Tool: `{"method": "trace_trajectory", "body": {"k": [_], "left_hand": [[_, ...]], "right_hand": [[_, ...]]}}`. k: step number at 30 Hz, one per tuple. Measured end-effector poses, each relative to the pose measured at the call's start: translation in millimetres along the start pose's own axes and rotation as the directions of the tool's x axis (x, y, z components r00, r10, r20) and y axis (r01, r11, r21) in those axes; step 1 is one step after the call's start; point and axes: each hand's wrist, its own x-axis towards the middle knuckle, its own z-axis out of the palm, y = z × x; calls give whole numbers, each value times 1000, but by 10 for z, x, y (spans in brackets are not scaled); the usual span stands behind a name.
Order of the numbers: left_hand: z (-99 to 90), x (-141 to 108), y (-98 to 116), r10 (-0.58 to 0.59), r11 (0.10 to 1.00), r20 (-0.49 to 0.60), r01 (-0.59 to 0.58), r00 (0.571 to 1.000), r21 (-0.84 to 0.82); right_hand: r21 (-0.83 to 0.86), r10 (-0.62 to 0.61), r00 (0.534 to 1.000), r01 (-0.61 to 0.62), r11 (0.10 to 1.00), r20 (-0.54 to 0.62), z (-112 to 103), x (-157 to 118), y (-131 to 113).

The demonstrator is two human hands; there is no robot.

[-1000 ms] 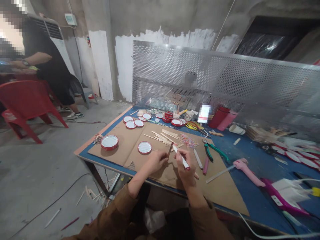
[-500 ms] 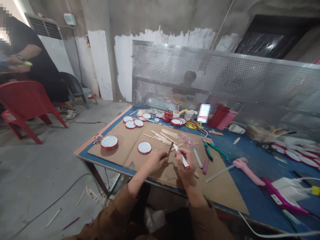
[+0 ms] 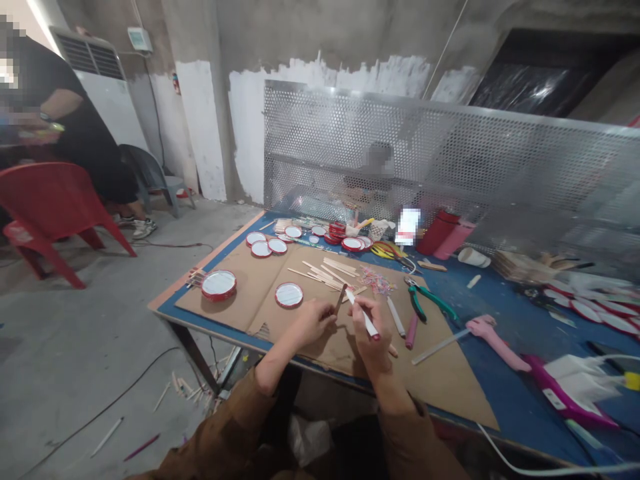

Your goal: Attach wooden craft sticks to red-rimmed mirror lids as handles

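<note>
My left hand (image 3: 316, 323) is closed on the lower end of a thin brown stick (image 3: 341, 298), which points up and away. In my right hand (image 3: 371, 333) is a white marker (image 3: 368, 321) with a red end, held like a pen; its front end is close to the stick, and I cannot tell whether they touch. Just beyond both hands lie loose pale wooden sticks (image 3: 325, 273) and a heap of small colourful bits (image 3: 377, 281). A red-rimmed round disc (image 3: 289, 295) with a pale face rests left of my hands on the cardboard (image 3: 250, 307).
Right of my hands are green-handled pliers (image 3: 430, 300), a pink marker (image 3: 411, 331) and a pink glue gun (image 3: 495, 340) with a clear stick. A stack of discs (image 3: 219, 285) sits left. A perforated metal panel (image 3: 325, 147) borders the back. A person (image 3: 75, 120) stands far left.
The marker's front end has shifted very slightly along the brown stick. My left hand and the stick stay nearly still. The person at far left has moved their arms a little.
</note>
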Motion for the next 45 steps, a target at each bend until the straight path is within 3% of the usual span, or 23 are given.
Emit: {"method": "trace_trajectory", "body": {"k": [19,28,40,45], "left_hand": [[12,-1,-16,16,1000,-13,-15,1000,27],[25,1,-39,24,999,-16,-23,1000,30],[0,0,-13,-4,998,5,3,1000,58],[-6,0,-2,0,999,11,-1,1000,35]], "right_hand": [[-14,-31,999,31,999,40,-7,9,-34],[-25,-24,1000,25,999,1,-16,3,-29],[-17,-24,998,25,1000,60,-6,3,-20],[-14,-11,1000,11,1000,-21,-3,2,11]]}}
